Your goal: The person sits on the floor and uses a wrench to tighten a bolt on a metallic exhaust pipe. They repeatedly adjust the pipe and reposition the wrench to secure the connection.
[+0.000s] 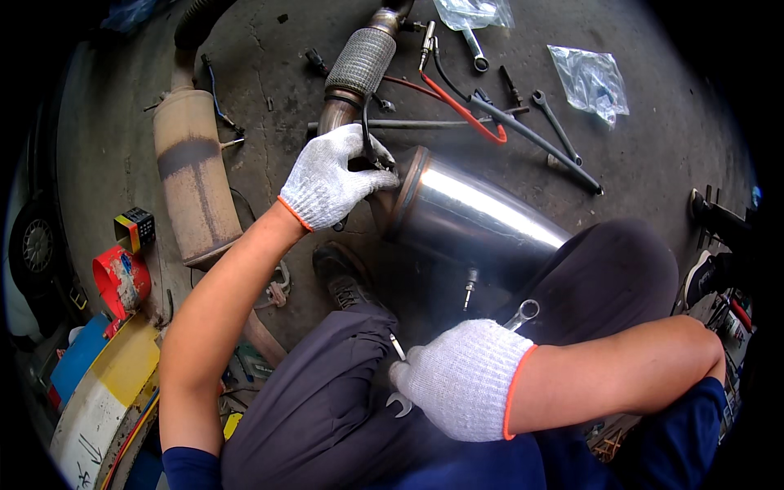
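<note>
My left hand (327, 180), in a white knit glove with an orange cuff, is closed at the neck of an exhaust assembly. Its thumb and fingers pinch the end of a black cable (367, 126); a small fitting there is mostly hidden. The shiny metal canister (482, 208) lies by my knees, joined to a braided flex pipe (362, 61). From its side sticks a small threaded sensor (470, 282). In my right hand (465, 380), gloved alike, is a combination wrench (527, 312), ring end up. A thin white stick, like a cigarette (398, 347), pokes out by the fingers.
An old rusty muffler (194, 175) lies at left. Beyond the canister are a grey bar (535, 143), a red cable (465, 110), another wrench (558, 126) and a clear plastic bag (590, 82). A red cup (121, 280) and small box (135, 229) stand left. Another person's shoes (700, 278) show right.
</note>
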`<state>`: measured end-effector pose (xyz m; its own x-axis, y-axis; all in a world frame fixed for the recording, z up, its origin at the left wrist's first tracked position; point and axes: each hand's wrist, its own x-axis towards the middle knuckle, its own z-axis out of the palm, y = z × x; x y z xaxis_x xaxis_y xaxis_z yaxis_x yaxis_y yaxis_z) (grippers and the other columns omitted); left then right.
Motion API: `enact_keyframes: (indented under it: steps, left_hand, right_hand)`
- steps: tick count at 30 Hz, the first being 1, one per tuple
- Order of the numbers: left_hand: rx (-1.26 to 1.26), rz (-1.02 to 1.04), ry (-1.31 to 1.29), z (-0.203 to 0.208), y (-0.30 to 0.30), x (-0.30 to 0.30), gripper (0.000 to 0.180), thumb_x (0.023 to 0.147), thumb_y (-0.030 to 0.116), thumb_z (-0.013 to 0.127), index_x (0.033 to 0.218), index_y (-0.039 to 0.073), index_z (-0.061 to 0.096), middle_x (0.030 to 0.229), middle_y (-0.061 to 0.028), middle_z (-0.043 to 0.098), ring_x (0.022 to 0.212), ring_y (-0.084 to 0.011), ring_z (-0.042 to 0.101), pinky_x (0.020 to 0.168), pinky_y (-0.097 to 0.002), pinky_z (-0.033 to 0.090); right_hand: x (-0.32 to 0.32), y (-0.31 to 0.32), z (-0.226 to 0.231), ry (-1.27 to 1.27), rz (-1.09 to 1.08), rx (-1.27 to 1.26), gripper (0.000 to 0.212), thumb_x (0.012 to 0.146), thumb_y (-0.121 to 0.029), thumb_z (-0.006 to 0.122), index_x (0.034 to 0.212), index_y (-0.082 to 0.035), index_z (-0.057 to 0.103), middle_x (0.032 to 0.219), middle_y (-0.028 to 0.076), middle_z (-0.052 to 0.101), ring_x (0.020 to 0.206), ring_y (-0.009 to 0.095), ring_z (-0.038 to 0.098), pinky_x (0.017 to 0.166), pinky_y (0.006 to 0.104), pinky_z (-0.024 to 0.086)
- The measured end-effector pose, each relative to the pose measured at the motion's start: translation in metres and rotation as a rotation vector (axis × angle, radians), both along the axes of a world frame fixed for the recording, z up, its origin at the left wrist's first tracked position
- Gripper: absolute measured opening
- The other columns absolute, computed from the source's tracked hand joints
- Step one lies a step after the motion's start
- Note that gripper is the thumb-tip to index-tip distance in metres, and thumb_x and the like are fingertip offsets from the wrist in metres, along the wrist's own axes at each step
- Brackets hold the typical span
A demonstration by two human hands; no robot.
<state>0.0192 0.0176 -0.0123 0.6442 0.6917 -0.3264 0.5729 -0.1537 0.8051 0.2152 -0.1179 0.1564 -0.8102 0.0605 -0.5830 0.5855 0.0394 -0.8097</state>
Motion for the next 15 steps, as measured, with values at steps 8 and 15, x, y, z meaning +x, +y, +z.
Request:
enact_keyframes:
  steps: [8, 15]
  left_hand:
    - [0.073, -0.111, -0.028, 0.005, 0.007, 0.001, 0.029, 0.085, 0.017, 0.094, 0.104, 0.003, 0.078, 0.105, -0.0090, 0.079, 0.099, -0.0215, 0.079, 0.094, -0.0366, 0.063]
    - [0.085, -0.098, 0.051, 0.003, 0.005, -0.001, 0.030, 0.085, 0.014, 0.092, 0.111, 0.003, 0.081, 0.105, -0.0110, 0.077, 0.101, -0.0251, 0.079, 0.095, -0.0388, 0.063]
  right_hand:
    - [0.003, -0.001, -0.001, -0.003, -0.030, -0.007, 0.021, 0.096, -0.011, 0.070, 0.111, -0.001, 0.081, 0.103, 0.022, 0.083, 0.095, 0.041, 0.083, 0.080, 0.0502, 0.065]
    - [0.003, -0.003, 0.001, 0.013, -0.046, 0.017, 0.020, 0.096, -0.011, 0.070, 0.110, -0.001, 0.081, 0.102, 0.022, 0.083, 0.094, 0.041, 0.083, 0.080, 0.0501, 0.065]
